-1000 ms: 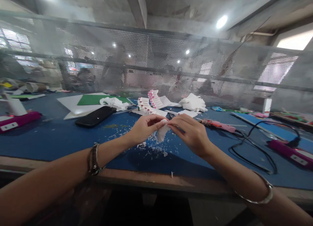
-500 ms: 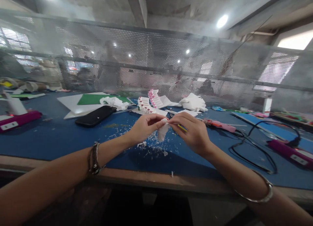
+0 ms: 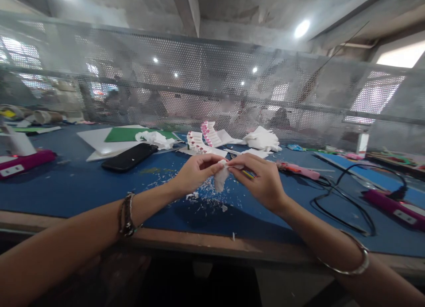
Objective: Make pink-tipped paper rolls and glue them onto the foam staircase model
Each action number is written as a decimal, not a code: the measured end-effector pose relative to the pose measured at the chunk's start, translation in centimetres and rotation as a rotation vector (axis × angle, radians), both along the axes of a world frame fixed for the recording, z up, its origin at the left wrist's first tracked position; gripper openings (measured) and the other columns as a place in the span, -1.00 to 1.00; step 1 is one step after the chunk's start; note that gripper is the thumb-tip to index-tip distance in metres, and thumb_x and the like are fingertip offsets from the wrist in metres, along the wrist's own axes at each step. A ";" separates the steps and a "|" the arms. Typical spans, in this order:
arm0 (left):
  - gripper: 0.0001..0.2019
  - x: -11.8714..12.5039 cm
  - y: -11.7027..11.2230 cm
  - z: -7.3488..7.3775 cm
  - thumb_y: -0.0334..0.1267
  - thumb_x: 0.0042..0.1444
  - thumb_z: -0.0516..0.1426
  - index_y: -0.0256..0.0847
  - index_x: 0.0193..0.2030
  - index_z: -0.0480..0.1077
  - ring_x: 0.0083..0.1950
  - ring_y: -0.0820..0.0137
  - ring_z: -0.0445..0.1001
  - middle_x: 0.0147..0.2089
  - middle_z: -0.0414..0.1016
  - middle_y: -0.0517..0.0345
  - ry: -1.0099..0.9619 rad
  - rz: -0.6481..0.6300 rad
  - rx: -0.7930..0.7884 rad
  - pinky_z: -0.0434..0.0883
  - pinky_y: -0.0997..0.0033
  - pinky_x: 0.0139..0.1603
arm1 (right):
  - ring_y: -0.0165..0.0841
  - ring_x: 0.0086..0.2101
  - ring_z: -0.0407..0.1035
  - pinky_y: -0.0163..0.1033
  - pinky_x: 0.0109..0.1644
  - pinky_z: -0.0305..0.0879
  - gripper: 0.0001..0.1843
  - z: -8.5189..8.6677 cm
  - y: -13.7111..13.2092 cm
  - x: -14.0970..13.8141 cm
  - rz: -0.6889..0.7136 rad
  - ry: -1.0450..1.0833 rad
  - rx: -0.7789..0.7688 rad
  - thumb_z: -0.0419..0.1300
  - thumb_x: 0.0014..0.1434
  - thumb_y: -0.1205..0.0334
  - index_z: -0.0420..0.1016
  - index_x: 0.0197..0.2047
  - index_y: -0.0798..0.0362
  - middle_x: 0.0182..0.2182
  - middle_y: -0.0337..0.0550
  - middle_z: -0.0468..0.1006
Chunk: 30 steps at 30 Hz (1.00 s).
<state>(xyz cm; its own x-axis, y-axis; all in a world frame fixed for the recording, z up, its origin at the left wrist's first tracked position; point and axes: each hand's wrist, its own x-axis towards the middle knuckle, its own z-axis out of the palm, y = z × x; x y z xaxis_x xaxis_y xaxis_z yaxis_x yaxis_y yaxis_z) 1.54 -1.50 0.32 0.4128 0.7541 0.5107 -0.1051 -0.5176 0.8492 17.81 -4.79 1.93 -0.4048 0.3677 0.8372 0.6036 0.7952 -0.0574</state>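
Observation:
My left hand (image 3: 194, 173) and my right hand (image 3: 262, 179) meet above the blue table (image 3: 73, 187), both pinching one small white paper piece (image 3: 219, 178) that hangs between the fingertips. My right hand also has a thin yellow-and-blue tool (image 3: 247, 174) tucked under its fingers. White paper scraps (image 3: 207, 196) lie scattered on the table right under the hands. A dark bracelet is on my left wrist and a metal bangle on my right.
A black phone (image 3: 130, 157) lies left of the hands, with white and green sheets (image 3: 122, 136) behind it. Folded white paper pieces with pink marks (image 3: 207, 139) sit further back. A pink glue gun (image 3: 297, 169), black cable (image 3: 341, 201) and pink devices (image 3: 395, 207) lie right. A perforated metal screen (image 3: 212, 86) bounds the far side.
My right hand's fingers shifted slightly on the white paper piece, exposing the thin tool beneath them. Both hands stay in the same place.

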 end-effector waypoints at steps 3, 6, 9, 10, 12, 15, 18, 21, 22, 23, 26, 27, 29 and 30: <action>-0.81 0.0 0.0 0.0 -0.26 -0.07 0.12 -0.27 -0.30 0.44 -0.28 0.43 0.44 -0.29 0.52 0.07 0.009 0.007 0.003 0.38 0.43 -0.22 | -0.47 -0.42 0.37 -0.33 -0.32 0.30 -0.92 0.1 -0.1 0.1 -0.010 -0.048 0.077 0.10 0.06 0.36 0.42 -0.38 0.07 -0.45 -0.19 0.51; -0.81 0.1 -0.1 0.0 -0.26 -0.08 0.12 -0.27 -0.31 0.43 -0.29 0.44 0.44 -0.30 0.52 0.08 0.013 0.000 0.011 0.38 0.43 -0.23 | -0.47 -0.41 0.36 -0.33 -0.32 0.30 -0.91 0.2 -0.1 0.1 -0.020 -0.080 0.098 0.08 0.07 0.37 0.40 -0.40 0.08 -0.46 -0.18 0.49; -0.83 0.1 -0.2 0.0 -0.27 -0.07 0.11 -0.28 -0.33 0.43 -0.30 0.45 0.43 -0.31 0.52 0.08 0.009 -0.021 0.019 0.38 0.44 -0.23 | -0.49 -0.43 0.33 -0.36 -0.34 0.28 -0.92 0.2 -0.1 0.1 -0.022 -0.071 0.039 0.08 0.07 0.39 0.38 -0.41 0.11 -0.47 -0.18 0.47; -0.83 0.1 -0.3 0.1 -0.27 -0.07 0.11 -0.28 -0.33 0.43 -0.30 0.45 0.43 -0.31 0.52 0.08 0.010 -0.025 0.023 0.38 0.45 -0.24 | -0.49 -0.44 0.32 -0.37 -0.35 0.28 -0.93 0.2 -0.2 0.0 -0.025 -0.054 0.003 0.08 0.06 0.39 0.37 -0.41 0.11 -0.48 -0.19 0.46; -0.82 0.1 -0.4 0.1 -0.26 -0.06 0.10 -0.28 -0.31 0.43 -0.30 0.45 0.43 -0.30 0.52 0.08 0.019 -0.029 0.034 0.38 0.44 -0.24 | -0.50 -0.46 0.31 -0.38 -0.39 0.27 -0.95 0.2 -0.2 -0.1 -0.026 -0.001 -0.086 0.09 0.05 0.37 0.36 -0.42 0.10 -0.49 -0.21 0.44; -0.80 0.1 -0.5 0.2 -0.25 -0.06 0.10 -0.28 -0.29 0.43 -0.28 0.43 0.44 -0.29 0.52 0.07 0.022 -0.021 0.047 0.38 0.44 -0.25 | -0.51 -0.47 0.31 -0.40 -0.42 0.27 -0.96 0.1 -0.3 -0.3 -0.012 0.116 -0.234 0.11 0.03 0.33 0.36 -0.43 0.09 -0.48 -0.22 0.45; -0.80 0.0 -0.5 0.1 -0.25 -0.05 0.10 -0.28 -0.28 0.43 -0.26 0.42 0.44 -0.29 0.52 0.07 0.024 -0.006 0.063 0.38 0.44 -0.25 | -0.51 -0.47 0.32 -0.39 -0.41 0.28 -0.94 0.1 -0.4 -0.5 0.028 0.221 -0.368 0.11 0.02 0.31 0.37 -0.44 0.10 -0.49 -0.22 0.45; -0.80 -0.1 -0.5 0.0 -0.25 -0.02 0.09 -0.26 -0.27 0.44 -0.25 0.42 0.44 -0.27 0.52 0.07 0.043 0.016 0.134 0.38 0.46 -0.25 | -0.53 -0.49 0.31 -0.40 -0.41 0.27 -0.95 0.1 -0.4 -0.6 0.077 0.269 -0.465 0.10 0.01 0.32 0.36 -0.44 0.10 -0.51 -0.23 0.44; -0.80 -0.1 -0.4 -0.1 -0.25 -0.01 0.08 -0.26 -0.26 0.44 -0.24 0.42 0.43 -0.26 0.51 0.07 0.052 0.033 0.175 0.38 0.47 -0.24 | -0.54 -0.51 0.30 -0.41 -0.43 0.26 -0.96 0.1 -0.4 -0.6 0.086 0.277 -0.485 0.10 0.01 0.33 0.35 -0.44 0.11 -0.52 -0.24 0.43; -0.80 -0.1 -0.3 -0.3 -0.25 0.00 0.08 -0.25 -0.25 0.44 -0.24 0.42 0.43 -0.25 0.50 0.06 0.062 0.056 0.219 0.37 0.47 -0.23 | -0.55 -0.52 0.29 -0.41 -0.44 0.25 -0.96 0.1 -0.3 -0.6 0.090 0.282 -0.499 0.10 0.01 0.34 0.34 -0.44 0.11 -0.52 -0.25 0.42; -0.79 -0.2 0.0 -0.6 -0.25 0.02 0.08 -0.24 -0.23 0.44 -0.23 0.42 0.42 -0.24 0.49 0.05 0.095 0.126 0.319 0.36 0.47 -0.23 | -0.56 -0.52 0.26 -0.42 -0.44 0.23 -0.96 0.0 -0.2 -0.6 0.085 0.285 -0.507 0.09 0.00 0.34 0.34 -0.44 0.12 -0.52 -0.25 0.41; -0.79 -0.2 0.0 -0.6 -0.25 0.02 0.08 -0.24 -0.23 0.45 -0.23 0.42 0.41 -0.23 0.49 0.05 0.104 0.140 0.336 0.35 0.47 -0.23 | -0.56 -0.52 0.25 -0.42 -0.44 0.22 -0.96 -0.1 -0.2 -0.6 0.085 0.286 -0.504 0.10 0.00 0.34 0.34 -0.44 0.12 -0.52 -0.25 0.41; -0.80 -0.2 0.0 -0.6 -0.26 0.03 0.07 -0.22 -0.23 0.45 -0.20 0.41 0.41 -0.22 0.49 0.05 0.112 0.151 0.356 0.35 0.46 -0.22 | -0.55 -0.51 0.24 -0.42 -0.43 0.22 -0.96 -0.2 -0.1 -0.6 0.082 0.296 -0.503 0.10 -0.01 0.33 0.34 -0.44 0.13 -0.52 -0.25 0.40; -0.80 -0.1 -0.1 -0.6 -0.26 0.03 0.07 -0.21 -0.23 0.46 -0.20 0.41 0.40 -0.21 0.49 0.05 0.115 0.152 0.360 0.34 0.46 -0.22 | -0.55 -0.52 0.24 -0.41 -0.43 0.21 -0.96 -0.2 -0.1 -0.7 0.081 0.301 -0.507 0.11 -0.02 0.33 0.34 -0.44 0.13 -0.52 -0.25 0.40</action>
<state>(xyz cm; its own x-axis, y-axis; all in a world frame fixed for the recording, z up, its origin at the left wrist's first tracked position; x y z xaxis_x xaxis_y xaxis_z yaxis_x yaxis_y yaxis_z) 1.39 -1.56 -0.25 0.3797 0.5927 0.7103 0.0807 -0.7861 0.6128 17.15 -4.86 1.71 -0.2202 0.7297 0.6473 0.4400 0.6666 -0.6018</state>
